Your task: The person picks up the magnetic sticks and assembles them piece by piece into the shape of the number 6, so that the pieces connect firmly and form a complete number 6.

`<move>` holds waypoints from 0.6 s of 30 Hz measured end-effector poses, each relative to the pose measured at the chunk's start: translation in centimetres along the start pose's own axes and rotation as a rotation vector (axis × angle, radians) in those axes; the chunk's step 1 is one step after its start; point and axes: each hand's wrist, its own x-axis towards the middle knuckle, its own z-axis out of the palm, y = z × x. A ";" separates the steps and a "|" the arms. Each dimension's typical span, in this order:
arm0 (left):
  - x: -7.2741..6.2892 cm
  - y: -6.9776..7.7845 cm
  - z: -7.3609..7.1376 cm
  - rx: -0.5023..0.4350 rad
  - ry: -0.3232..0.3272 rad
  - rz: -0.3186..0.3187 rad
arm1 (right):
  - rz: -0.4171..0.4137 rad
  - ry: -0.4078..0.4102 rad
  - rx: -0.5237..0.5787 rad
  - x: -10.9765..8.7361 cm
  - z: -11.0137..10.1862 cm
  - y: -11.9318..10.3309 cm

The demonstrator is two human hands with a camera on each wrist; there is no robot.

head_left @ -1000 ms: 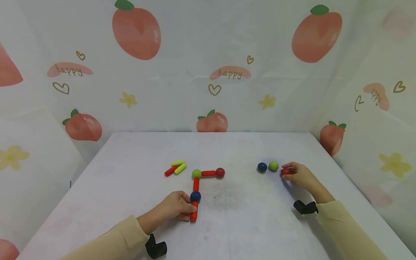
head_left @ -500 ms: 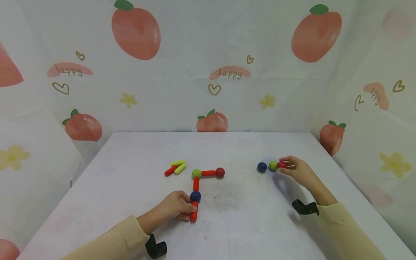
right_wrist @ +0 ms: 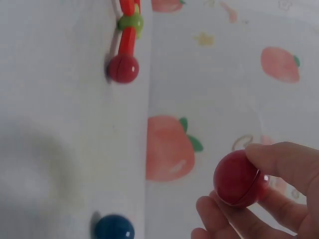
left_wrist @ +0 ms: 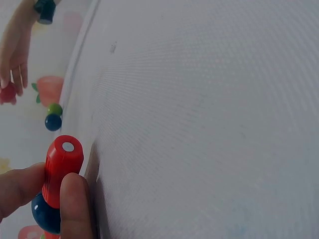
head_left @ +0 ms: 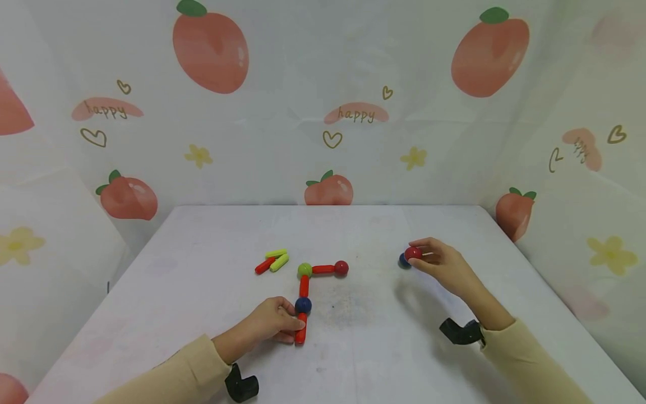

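With thumb and fingers my left hand (head_left: pixel 270 322) pinches a red magnetic rod (head_left: pixel 300 331), whose bare end shows a silver disc in the left wrist view. That rod meets a blue ball (head_left: pixel 303 305), then comes another red rod (head_left: pixel 304 287), a green ball (head_left: pixel 305 270), a sideways red rod (head_left: pixel 323 269) and a red ball (head_left: pixel 341 268). Raised over the table at right, my right hand (head_left: pixel 444 266) holds a loose red ball (right_wrist: pixel 238 178) in its fingertips. Partly behind it is a loose blue ball (head_left: pixel 404 260); a loose green ball (left_wrist: pixel 55 108) shows only in the left wrist view.
Two yellow-green rods (head_left: pixel 280 262) and a red rod (head_left: pixel 264 265) lie in a small pile left of the joined pieces. Behind the white table (head_left: pixel 227 224) hangs a fruit-printed cloth (head_left: pixel 282 112). A black camera mount sits at each wrist.
My right hand has lifted the loose red ball and carried it left, past the green ball to in front of the blue one. The left hand keeps its pinch and place.
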 end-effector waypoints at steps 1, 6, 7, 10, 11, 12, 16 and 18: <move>0.0 0.0 0.0 0.002 0.002 -0.002 | -0.010 0.002 0.004 -0.1 0.3 -0.3; 0.0 0.0 0.0 -0.004 0.003 -0.005 | -0.073 -0.007 0.024 -0.6 1.7 -1.7; 0.0 0.0 0.0 -0.007 0.001 -0.002 | -0.084 -0.017 0.033 -0.7 2.0 -2.0; 0.0 0.0 -0.1 -0.015 -0.003 0.004 | -0.104 -0.052 0.050 -0.9 3.0 -2.6; 0.0 -0.1 -0.1 -0.017 -0.005 0.007 | -0.103 -0.063 0.056 -1.0 3.4 -2.9; 0.0 -0.1 -0.1 -0.017 -0.006 0.008 | -0.101 -0.072 0.055 -1.1 3.7 -3.1; 0.1 -0.1 -0.1 -0.017 -0.004 0.007 | -0.081 -0.108 0.044 -1.5 5.2 -4.1; 0.1 -0.1 0.0 -0.016 -0.002 0.003 | -0.101 -0.130 0.039 -1.8 5.9 -4.5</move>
